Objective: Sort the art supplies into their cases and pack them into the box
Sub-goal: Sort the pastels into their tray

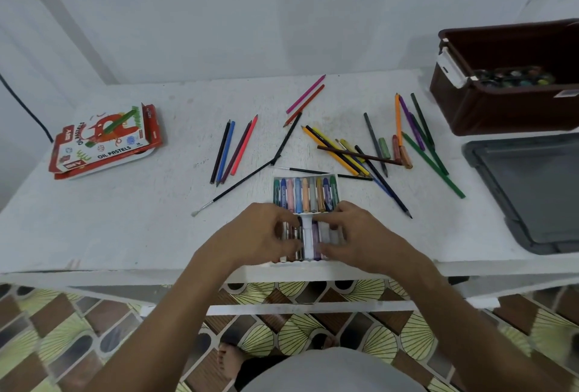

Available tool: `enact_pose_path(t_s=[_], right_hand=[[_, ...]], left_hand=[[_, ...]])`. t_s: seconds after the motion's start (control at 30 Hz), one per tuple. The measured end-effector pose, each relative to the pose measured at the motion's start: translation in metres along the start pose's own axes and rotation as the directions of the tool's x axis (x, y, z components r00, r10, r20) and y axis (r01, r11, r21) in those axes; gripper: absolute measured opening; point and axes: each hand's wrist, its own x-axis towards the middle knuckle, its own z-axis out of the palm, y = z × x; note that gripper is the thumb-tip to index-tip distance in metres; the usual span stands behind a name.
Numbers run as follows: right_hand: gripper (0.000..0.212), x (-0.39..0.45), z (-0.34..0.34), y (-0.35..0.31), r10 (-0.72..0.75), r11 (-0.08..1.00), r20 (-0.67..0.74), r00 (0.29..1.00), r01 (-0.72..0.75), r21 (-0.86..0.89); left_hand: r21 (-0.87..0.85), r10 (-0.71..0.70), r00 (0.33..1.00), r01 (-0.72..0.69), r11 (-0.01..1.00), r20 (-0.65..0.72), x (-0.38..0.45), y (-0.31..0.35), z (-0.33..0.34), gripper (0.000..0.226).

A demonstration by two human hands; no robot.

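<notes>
A white plastic pastel tray (pixel 308 238) lies at the table's front edge, its far row filled with several oil pastels (pixel 305 194). My left hand (pixel 263 232) and my right hand (pixel 354 235) are both over the tray's near row, fingers curled around pastels there. What each hand pinches is partly hidden by the fingers. Loose coloured pencils (pixel 351 153) lie scattered behind the tray, with more pencils (pixel 233 149) to the left. The red oil pastels carton (pixel 105 141) lies at the far left. A dark brown box (pixel 507 103) stands at the back right.
A grey lid (pixel 532 191) lies on the right side of the white table (pixel 125 219). A thin paintbrush (pixel 238 183) lies left of the tray. A paint palette (pixel 513 77) sits inside the brown box. Patterned floor shows below the table edge.
</notes>
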Motion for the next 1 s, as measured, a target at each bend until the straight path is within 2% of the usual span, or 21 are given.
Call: enact_pose_path(t_s=[0.07, 0.17, 0.27, 0.43, 0.6, 0.7, 0.77, 1.0], right_hand=[[0.047, 0.000, -0.014, 0.008, 0.020, 0.996, -0.038, 0.999, -0.017, 0.090], [0.031, 0.005, -0.042, 0.029, 0.113, 0.988, -0.193, 0.975, -0.088, 0.129], [0.023, 0.015, -0.071, 0.053, 0.194, 0.980, -0.374, 0.907, -0.165, 0.109], [0.022, 0.030, -0.102, 0.085, 0.310, 0.946, -0.485, 0.818, -0.317, 0.068], [0.027, 0.050, -0.104, 0.105, 0.417, 0.896, -0.491, 0.765, -0.437, 0.080], [0.024, 0.059, -0.103, 0.110, 0.456, 0.877, -0.484, 0.747, -0.471, 0.098], [0.024, 0.064, -0.104, 0.113, 0.492, 0.859, -0.460, 0.739, -0.498, 0.118], [0.029, 0.068, -0.111, 0.121, 0.586, 0.804, -0.376, 0.718, -0.574, 0.156]], left_hand=[[-0.012, -0.031, 0.999, 0.031, 0.999, -0.036, 0.009, 0.003, -0.009, 0.028], [-0.046, -0.048, 0.991, 0.042, 0.998, -0.122, 0.036, 0.011, -0.022, 0.027], [-0.036, -0.040, 0.990, 0.035, 0.999, -0.137, 0.077, 0.022, -0.031, 0.030], [0.059, -0.026, 0.990, 0.035, 0.998, -0.138, 0.145, 0.041, -0.034, 0.034], [0.111, -0.125, 0.985, 0.138, 0.984, -0.115, 0.194, 0.054, -0.029, 0.029], [0.162, -0.174, 0.979, 0.190, 0.968, -0.111, 0.209, 0.059, -0.021, 0.043], [0.185, -0.195, 0.976, 0.210, 0.960, -0.095, 0.213, 0.061, -0.016, 0.044], [0.124, -0.247, 0.966, 0.255, 0.959, -0.075, 0.219, 0.068, -0.013, 0.040]])
